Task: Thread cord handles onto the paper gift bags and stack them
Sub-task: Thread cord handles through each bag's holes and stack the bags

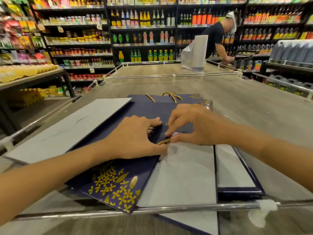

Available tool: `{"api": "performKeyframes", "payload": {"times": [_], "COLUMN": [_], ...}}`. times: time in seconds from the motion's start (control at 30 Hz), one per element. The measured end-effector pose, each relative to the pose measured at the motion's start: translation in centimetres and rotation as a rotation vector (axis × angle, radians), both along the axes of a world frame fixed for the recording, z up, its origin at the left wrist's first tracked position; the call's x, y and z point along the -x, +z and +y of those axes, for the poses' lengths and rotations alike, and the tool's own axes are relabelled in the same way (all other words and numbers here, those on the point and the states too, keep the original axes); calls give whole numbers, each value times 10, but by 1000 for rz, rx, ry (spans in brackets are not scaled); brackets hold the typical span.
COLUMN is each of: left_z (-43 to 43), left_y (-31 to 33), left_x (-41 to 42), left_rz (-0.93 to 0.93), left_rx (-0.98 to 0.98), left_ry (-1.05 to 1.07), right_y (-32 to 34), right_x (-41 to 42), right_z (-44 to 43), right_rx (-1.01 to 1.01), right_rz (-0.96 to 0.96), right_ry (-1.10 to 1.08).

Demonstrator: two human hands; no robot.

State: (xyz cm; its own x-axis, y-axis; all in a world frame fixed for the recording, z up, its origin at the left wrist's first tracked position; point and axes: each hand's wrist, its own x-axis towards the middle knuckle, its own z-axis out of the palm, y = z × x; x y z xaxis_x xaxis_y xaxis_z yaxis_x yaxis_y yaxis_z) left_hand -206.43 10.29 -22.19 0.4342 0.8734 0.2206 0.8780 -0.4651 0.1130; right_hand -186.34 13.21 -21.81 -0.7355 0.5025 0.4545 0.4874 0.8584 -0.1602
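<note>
Navy gift bag (118, 180) with gold flower print, gold twisted cord (163, 142), grey wood-grain table (254, 106).

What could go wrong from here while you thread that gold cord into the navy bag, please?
The gold cord shows only a short end pinched between the left hand and right hand, so it might slip before reaching the eyelet. The navy bag overhangs the metal rail at the near edge, so a tug could slide it off. Loose white paper beside the cord could snag or tear.
</note>
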Motion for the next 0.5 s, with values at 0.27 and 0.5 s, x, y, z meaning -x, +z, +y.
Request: {"api": "performKeyframes", "payload": {"times": [0.27,0.5], "left_z": [-7,-10], "left_y": [14,23], "left_x": [39,48], "left_rz": [-71,-112], "left_rx": [176,237], "left_ry": [-222,-178], "right_y": [16,69], "right_x": [16,-38], "right_z": [-26,-14], "right_rx": [73,423], "right_rz": [-124,616], "right_ry": [-76,-40]}}
